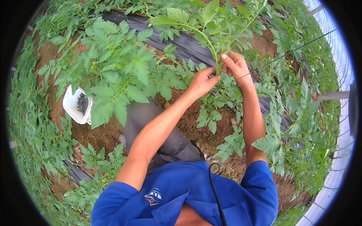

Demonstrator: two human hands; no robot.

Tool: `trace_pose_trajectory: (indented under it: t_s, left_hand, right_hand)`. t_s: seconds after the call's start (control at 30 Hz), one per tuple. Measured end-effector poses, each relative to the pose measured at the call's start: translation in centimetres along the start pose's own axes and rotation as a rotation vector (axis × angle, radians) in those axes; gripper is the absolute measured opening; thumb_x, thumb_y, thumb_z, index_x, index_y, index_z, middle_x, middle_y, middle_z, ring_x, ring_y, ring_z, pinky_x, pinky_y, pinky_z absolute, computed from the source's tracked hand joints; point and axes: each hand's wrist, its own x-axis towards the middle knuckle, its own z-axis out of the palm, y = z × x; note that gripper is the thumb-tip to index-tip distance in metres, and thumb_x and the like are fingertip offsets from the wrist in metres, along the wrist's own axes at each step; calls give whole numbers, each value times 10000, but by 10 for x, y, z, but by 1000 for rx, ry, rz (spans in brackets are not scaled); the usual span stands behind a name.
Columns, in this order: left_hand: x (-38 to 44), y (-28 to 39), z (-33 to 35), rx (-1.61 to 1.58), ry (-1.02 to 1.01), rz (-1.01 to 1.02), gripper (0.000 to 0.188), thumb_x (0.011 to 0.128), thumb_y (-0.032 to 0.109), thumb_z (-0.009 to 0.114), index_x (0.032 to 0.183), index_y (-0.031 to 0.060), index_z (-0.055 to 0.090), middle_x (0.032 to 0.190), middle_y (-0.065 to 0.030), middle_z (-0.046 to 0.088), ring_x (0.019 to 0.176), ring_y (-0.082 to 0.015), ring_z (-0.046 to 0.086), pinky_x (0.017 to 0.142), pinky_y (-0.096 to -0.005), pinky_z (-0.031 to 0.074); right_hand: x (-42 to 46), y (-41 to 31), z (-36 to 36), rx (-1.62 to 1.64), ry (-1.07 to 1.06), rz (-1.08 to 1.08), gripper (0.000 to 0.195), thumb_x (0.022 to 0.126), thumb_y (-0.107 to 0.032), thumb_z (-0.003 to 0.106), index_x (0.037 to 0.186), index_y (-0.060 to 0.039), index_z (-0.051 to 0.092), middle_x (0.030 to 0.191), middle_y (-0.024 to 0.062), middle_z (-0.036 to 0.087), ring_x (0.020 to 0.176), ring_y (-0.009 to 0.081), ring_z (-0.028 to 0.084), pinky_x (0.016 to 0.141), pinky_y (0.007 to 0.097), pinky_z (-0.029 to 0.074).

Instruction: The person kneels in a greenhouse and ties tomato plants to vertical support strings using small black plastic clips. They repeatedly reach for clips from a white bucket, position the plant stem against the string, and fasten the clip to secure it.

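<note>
In the upper middle, my left hand (204, 82) pinches the stem of a tomato plant (213, 46) between thumb and fingertips. Just above and to the right of it, my right hand (236, 66) grips the same plant's stems, thumb uppermost. The leafy top spreads above both hands. A thin green string (297, 49) slants in from the upper right and passes across my right wrist. Whether a small item is between my fingers cannot be told. To the left, a white plastic bucket (68, 102) holds small dark pieces (83, 104), partly behind leaves.
Rows of tomato plants (113, 70) surround me on brown soil (203, 127). Black plastic mulch film (175, 41) runs beneath the plants. At the right stand a metal post (332, 96) and the greenhouse's pale film wall (343, 70). A black cable (216, 195) hangs over my blue shirt.
</note>
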Motion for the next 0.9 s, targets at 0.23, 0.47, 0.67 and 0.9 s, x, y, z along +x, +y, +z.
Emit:
trace_pose_trajectory:
  t_s: [0.23,0.47,0.67,0.9]
  left_hand:
    - [-53,6,8,-9,-50,191,364,808,137,718,1133,15,607,905,-78,593,640,-132,574,580,-302,463]
    - [-69,14,19,255,34,463,327,860,174,666,1146,23,611,888,-142,640,648,-243,597,604,-367,487]
    - [-84,-8,29,39,63,271,240,922,129,537,1095,-9,629,711,-91,662,634,-138,643,594,-304,490]
    - [-96,-8,45,-329,97,232,218,867,91,589,1070,11,591,761,-68,631,666,-148,615,615,-327,490]
  right_hand:
    - [-66,27,17,309,104,-55,254,963,-257,597,973,-5,628,710,32,615,617,103,537,593,251,417]
    - [-104,4,20,414,223,-16,245,892,-136,620,1033,62,651,816,93,682,698,145,600,696,302,489]
    - [-107,9,19,171,124,15,224,846,-125,637,960,68,654,750,14,624,650,79,457,564,266,350]
    - [-108,-2,22,201,72,-21,293,904,-179,627,1112,29,618,839,21,647,780,99,585,708,257,457]
